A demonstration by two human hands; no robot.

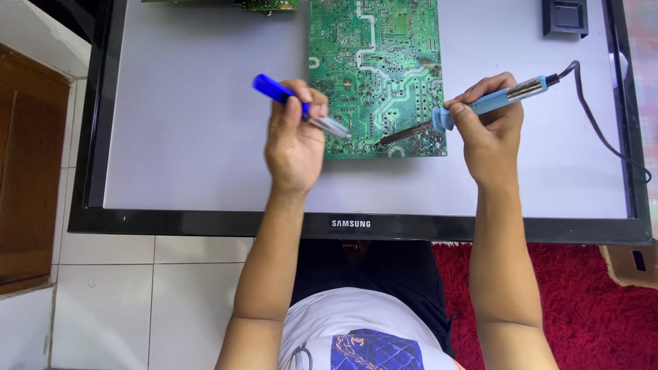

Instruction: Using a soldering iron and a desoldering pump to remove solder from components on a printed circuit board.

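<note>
Two hands: both working over one board, each gripping a tool.
Near ground: person in a white printed shirt (356,329) is sitting at the black bezel of a flat display panel (205,225) lying face up on white tile, red rug (589,301) at the right.
Left hand (295,140): closed around a blue-handled desoldering pump with a silver barrel (301,106), thumb lying on the barrel, nozzle pointing right and down towards the board's lower edge.
Right hand (488,130): wrapped pen-style around a light-blue soldering iron (480,104), dark tip angling left onto the board, black cord (603,130) trailing right.
Work piece: green printed circuit board, solder side up (377,62), is resting on the panel's pale screen, between the hands.
Tip gap: iron tip and pump nozzle are sitting near each other, apart; exact joint too small to tell.
Doing it well: judging by the pose, keeping both wrists low and steady and the nozzle close beside the heated joint looks right.
Far edge: second green board (267,4) and a black square block (565,17).
</note>
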